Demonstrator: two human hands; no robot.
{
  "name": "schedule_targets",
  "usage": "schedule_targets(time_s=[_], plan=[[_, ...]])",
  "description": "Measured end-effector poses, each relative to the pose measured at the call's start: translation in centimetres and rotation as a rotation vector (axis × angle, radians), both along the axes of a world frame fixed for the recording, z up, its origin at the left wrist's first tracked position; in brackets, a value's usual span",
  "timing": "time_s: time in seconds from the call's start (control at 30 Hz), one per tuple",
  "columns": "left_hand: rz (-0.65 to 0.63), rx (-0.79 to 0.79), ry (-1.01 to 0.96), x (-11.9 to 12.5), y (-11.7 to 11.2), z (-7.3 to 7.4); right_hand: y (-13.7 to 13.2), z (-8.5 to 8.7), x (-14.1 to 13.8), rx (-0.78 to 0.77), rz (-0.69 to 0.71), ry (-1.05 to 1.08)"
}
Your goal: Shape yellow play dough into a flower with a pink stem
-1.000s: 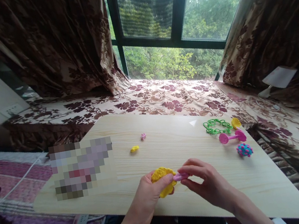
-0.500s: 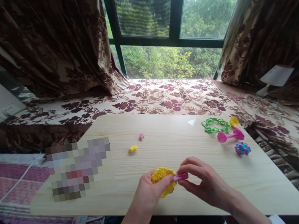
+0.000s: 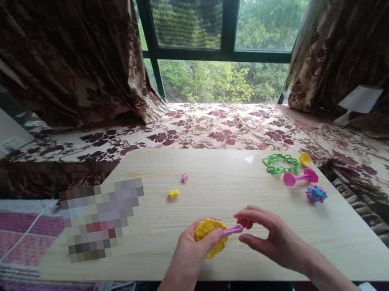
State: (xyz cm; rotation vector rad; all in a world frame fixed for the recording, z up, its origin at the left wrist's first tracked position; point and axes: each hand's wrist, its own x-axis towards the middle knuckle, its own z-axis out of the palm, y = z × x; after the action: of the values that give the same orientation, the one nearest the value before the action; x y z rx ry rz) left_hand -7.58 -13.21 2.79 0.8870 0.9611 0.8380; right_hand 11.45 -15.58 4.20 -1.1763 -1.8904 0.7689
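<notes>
My left hand (image 3: 193,248) grips a flat, round yellow clay piece (image 3: 206,229) with a bumpy edge, thumb laid across its face. From its right side juts a pink clay strip (image 3: 234,229), which looks folded or doubled. Just beyond the strip's free end is my right hand (image 3: 264,228), thumb and fingers apart with nothing between them. Farther back on the table lie a small yellow clay lump (image 3: 173,194) and a small pink clay bit (image 3: 184,177).
On the table's (image 3: 293,258) right side are a green chain ring (image 3: 278,171), a yellow round piece (image 3: 305,159), a pink dumbbell shape (image 3: 300,177) and a blue ball with pink dots (image 3: 316,193). A blurred-out patch (image 3: 106,221) covers the left. A floral-covered window ledge (image 3: 205,123) lies behind.
My right hand has come off the pink strip and moved slightly right, its fingers spreading. The yellow piece in my left hand has shifted a little left, and more of the strip shows.
</notes>
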Motion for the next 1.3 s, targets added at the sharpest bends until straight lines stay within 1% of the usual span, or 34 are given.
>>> schedule_targets(time_s=[0.13, 0.17, 0.2, 0.23, 0.27, 0.33, 0.37, 0.4, 0.43, 0.5, 0.57, 0.7, 0.83, 0.97, 1.03, 1.13, 1.2, 1.3], plan=[[-0.050, -0.007, -0.001, -0.2, 0.1, -0.1, -0.2, 0.4, -0.1, -0.020, 0.009, 0.058], [-0.057, 0.012, 0.027, -0.3, 0.2, 0.0, -0.3, 0.5, -0.2, -0.024, 0.004, 0.066], [-0.047, 0.064, 0.082, -0.4, 0.2, 0.2, -0.3, 0.6, -0.3, -0.027, -0.005, 0.072], [-0.018, 0.159, 0.167, -0.4, 0.2, 0.5, -0.4, 0.7, -0.3, -0.030, -0.010, 0.075], [0.019, 0.296, 0.275, -0.5, 0.2, 0.9, -0.4, 0.8, -0.4, -0.035, -0.012, 0.076], [0.066, 0.642, 0.506, -0.4, 0.1, 1.9, -0.4, 1.0, -0.5, -0.042, -0.001, 0.073], [0.045, 0.790, 0.590, -0.3, 0.1, 2.4, -0.4, 1.0, -0.6, -0.041, 0.004, 0.074], [0.000, 0.900, 0.651, -0.2, 0.0, 2.8, -0.4, 1.0, -0.6, -0.039, 0.006, 0.075], [-0.048, 0.972, 0.692, 0.0, 0.0, 3.2, -0.3, 1.1, -0.7, -0.037, 0.008, 0.075], [-0.125, 1.042, 0.727, 0.3, 0.0, 3.4, -0.3, 1.0, -0.6, -0.035, 0.011, 0.066], [-0.135, 1.072, 0.738, 0.5, 0.1, 3.2, -0.3, 1.0, -0.3, -0.031, -0.002, 0.053], [-0.081, 1.090, 0.770, 0.7, 0.1, 2.7, -0.2, 1.2, 0.2, -0.032, -0.033, 0.040], [-0.116, 1.084, 0.796, 0.8, -0.2, 3.2, -0.2, 1.7, 0.1, -0.041, -0.006, 0.038], [-0.131, 1.074, 0.783, 1.0, -0.5, 3.4, 0.0, 1.5, -0.3, -0.037, -0.005, 0.054], [-0.099, 1.021, 0.780, 1.0, -0.6, 3.1, 0.0, 1.2, -0.3, -0.049, -0.028, 0.081], [-0.075, 0.907, 0.747, 1.0, -0.6, 2.6, 0.0, 1.1, -0.1, -0.115, -0.036, 0.130], [-0.104, 0.849, 0.691, 1.0, -0.6, 2.5, 0.0, 1.3, 0.0, -0.143, -0.012, 0.134], [-0.158, 0.771, 0.585, 1.1, -0.7, 2.8, 0.0, 1.6, -0.2, -0.138, 0.017, 0.102]])
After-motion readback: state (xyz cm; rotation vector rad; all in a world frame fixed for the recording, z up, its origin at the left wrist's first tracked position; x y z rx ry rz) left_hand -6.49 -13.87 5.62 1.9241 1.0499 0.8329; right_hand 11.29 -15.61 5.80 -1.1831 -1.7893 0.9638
